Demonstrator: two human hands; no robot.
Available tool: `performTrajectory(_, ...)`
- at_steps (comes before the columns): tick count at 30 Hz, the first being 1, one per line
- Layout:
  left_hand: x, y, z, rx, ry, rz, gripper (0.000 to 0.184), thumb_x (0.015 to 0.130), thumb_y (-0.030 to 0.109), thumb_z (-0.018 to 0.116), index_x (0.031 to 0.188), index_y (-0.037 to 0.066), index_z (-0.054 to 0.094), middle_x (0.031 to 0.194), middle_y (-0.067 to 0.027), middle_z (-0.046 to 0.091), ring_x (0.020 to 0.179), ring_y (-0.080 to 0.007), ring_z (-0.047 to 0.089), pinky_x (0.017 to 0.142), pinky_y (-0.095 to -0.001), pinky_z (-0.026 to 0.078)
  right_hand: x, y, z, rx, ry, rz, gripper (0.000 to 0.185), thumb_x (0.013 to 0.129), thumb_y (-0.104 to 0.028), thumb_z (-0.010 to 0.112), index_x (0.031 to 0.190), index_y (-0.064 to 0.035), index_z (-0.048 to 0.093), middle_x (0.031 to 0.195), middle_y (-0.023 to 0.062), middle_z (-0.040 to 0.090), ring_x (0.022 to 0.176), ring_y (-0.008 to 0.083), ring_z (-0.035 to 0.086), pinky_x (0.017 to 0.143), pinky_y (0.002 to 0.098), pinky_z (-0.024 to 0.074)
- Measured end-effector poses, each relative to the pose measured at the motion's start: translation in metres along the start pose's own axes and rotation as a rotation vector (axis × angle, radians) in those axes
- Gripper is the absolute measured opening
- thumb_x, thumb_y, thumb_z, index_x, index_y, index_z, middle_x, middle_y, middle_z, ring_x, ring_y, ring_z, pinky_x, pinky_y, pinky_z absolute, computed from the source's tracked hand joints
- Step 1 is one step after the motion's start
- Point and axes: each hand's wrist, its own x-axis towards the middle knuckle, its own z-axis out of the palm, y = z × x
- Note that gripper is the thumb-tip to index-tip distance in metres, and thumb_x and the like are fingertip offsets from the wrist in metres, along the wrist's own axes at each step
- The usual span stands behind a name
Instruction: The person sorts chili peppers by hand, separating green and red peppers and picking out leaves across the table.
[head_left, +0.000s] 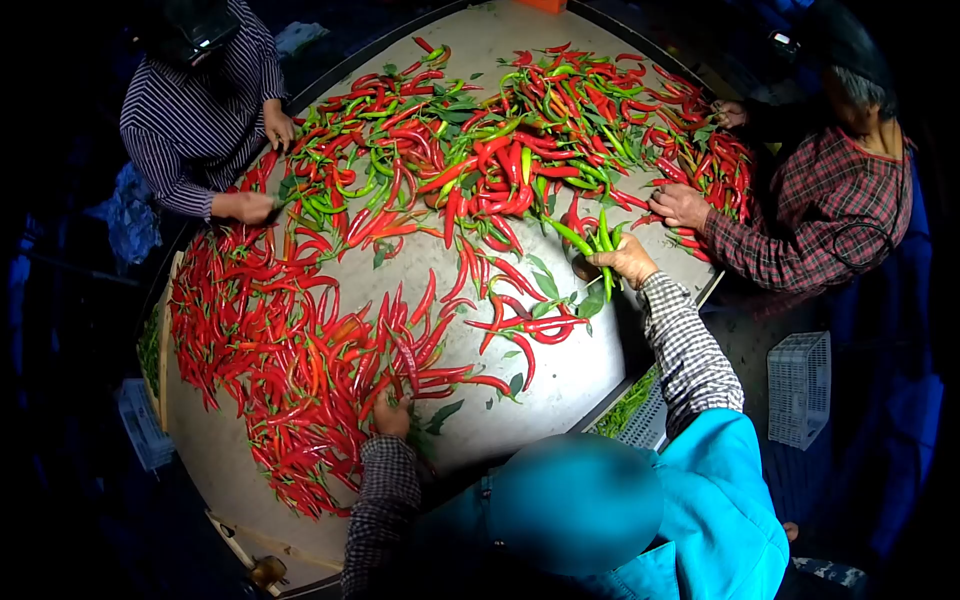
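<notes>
My right hand (625, 260), in a black-and-white checked sleeve, is closed round several green chili peppers (604, 238) above the right part of the table. Some of the peppers stick up past the fingers and one points left. At the near edge of the red chili pile (290, 350), my left hand (393, 414) has its fingers closed at a red chili pepper (407, 362); the fingertips are partly hidden. Between my hands, a few loose red chilies (535, 325) lie with green leaves (592, 302) on the pale tabletop (480, 410).
A mixed heap of red and green chilies (520, 160) covers the table's far part. One person in a striped top (200, 110) works at the left, another in a plaid shirt (820, 210) at the right. Crates (800, 390) stand below. A teal cap (575, 505) fills the near edge.
</notes>
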Motion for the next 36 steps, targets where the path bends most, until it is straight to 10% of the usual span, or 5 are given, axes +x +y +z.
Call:
performTrajectory(16, -0.004, 0.007, -0.001, 0.021, 0.056, 0.015, 0.047, 0.077, 0.01, 0.063, 0.118, -0.003, 0.046, 0.114, -0.0203, 0.053, 0.104, -0.029, 0.052, 0.089, -0.0364, 0.04, 0.0, 0.023, -0.011, -0.038, 0.413, 0.081, 0.02, 0.061, 0.0, 0.068, 0.08, 0.0027, 0.062, 0.071, 0.008, 0.062, 0.059, 0.0182, 0.058, 0.057, 0.0303, 0.047)
performTrajectory(20, 0.003, -0.006, 0.0, 0.021, -0.051, 0.101, 0.049, 0.081, 0.008, 0.059, 0.126, -0.002, 0.04, 0.12, -0.0176, 0.05, 0.107, -0.0278, 0.05, 0.089, -0.0364, 0.04, -0.01, 0.011, 0.006, -0.007, 0.194, 0.04, 0.021, 0.064, -0.006, 0.071, 0.081, 0.0021, 0.062, 0.071, 0.0078, 0.063, 0.059, 0.017, 0.058, 0.059, 0.0294, 0.0485)
performTrajectory(27, -0.005, 0.009, -0.003, -0.053, 0.015, 0.061, 0.046, 0.076, 0.009, 0.063, 0.117, -0.003, 0.048, 0.108, -0.0176, 0.057, 0.099, -0.0272, 0.054, 0.086, -0.0364, 0.041, -0.004, 0.017, 0.068, -1.04, 0.046, -0.113, 0.032, 0.064, -0.015, 0.067, 0.094, -0.0082, 0.062, 0.088, 0.0201, 0.061, 0.081, 0.0329, 0.059, 0.075, 0.0371, 0.0462)
performTrajectory(36, -0.001, 0.009, -0.003, -0.026, -0.031, -0.069, 0.056, 0.08, 0.012, 0.061, 0.128, -0.003, 0.035, 0.125, -0.0182, 0.045, 0.112, -0.0271, 0.047, 0.092, -0.0364, 0.039, -0.106, 0.002, -0.023, 0.193, -0.065, 0.198, 0.027, 0.078, -0.014, 0.064, 0.099, -0.0008, 0.053, 0.076, 0.0079, 0.06, 0.062, 0.0133, 0.059, 0.053, 0.0234, 0.0476)
